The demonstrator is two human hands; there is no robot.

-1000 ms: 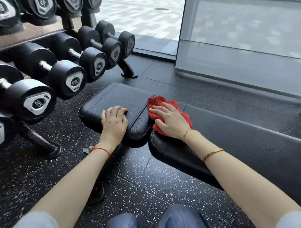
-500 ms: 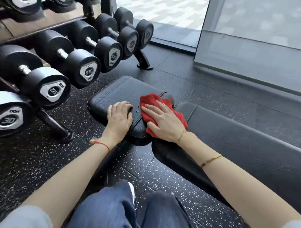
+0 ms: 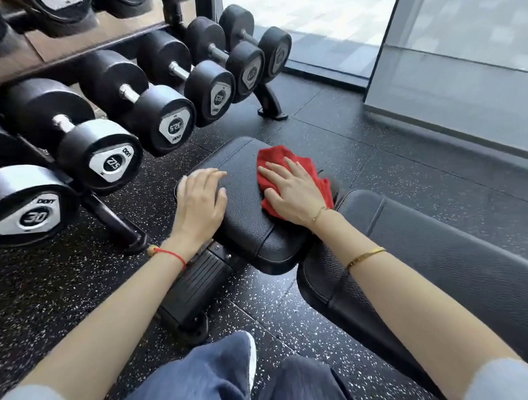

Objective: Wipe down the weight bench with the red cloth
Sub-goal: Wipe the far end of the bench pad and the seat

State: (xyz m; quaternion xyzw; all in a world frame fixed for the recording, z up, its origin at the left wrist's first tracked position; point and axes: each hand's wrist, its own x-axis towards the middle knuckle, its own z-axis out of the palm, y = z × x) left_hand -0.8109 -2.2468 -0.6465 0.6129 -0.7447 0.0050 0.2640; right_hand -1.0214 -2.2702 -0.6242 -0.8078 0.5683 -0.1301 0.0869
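We reach both bare forearms forward and down. Our left hand (image 3: 200,199) lies palm down, its fingers (image 3: 209,174) lightly curved over a padded edge. Our right hand (image 3: 292,193) lies flat with straight, spread fingers (image 3: 275,173), pressing down, wrist slightly bent, both elbows nearly straight

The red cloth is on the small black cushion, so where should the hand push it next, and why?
Probably slide the red cloth leftward across the seat pad, toward the left hand. The right hand presses the cloth flat on the pad's right part, and bare pad lies between the hands. The left hand rests on the pad's left edge and may need to lift.
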